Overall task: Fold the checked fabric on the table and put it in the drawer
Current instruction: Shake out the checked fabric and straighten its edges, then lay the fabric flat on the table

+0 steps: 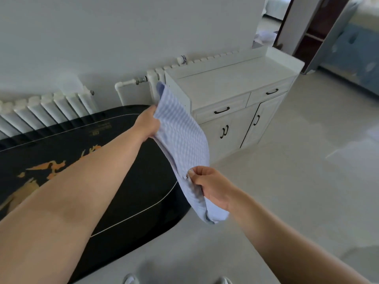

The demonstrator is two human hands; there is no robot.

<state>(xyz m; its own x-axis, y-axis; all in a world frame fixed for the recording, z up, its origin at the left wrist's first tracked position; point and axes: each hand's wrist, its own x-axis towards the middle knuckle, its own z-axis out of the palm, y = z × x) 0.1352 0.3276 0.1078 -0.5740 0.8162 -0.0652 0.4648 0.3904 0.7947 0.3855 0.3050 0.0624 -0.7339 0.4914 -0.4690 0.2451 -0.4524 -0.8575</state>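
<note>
Left hand: closed on the upper edge of the checked fabric, arm stretched forward over the table. Fingers are hidden behind the cloth; only the back of the hand and the thumb side show. Right hand: pinching the lower part of the same fabric, thumb on the near face, the other fingers curled behind it.

Fabric: pale blue with a fine white check, held in the air between the two hands, clear of the table surface. It appears folded to a narrow panel, though the layer count cannot be read from this view. It runs on a slant from the left hand down to the right hand. A loose end hangs below the right hand, and a small corner stands up above the left hand.

Table: dark, glossy, rounded end, with a thin pale line near its rim and orange-gold markings on the left part. It lies under the left forearm.

White cabinet: stands beyond the fabric, to the right of the table end. Left drawer and right drawer sit side by side under its top, each with a dark handle, both closed. Doors below are closed also.

White radiator: runs along the wall behind the table.
</note>
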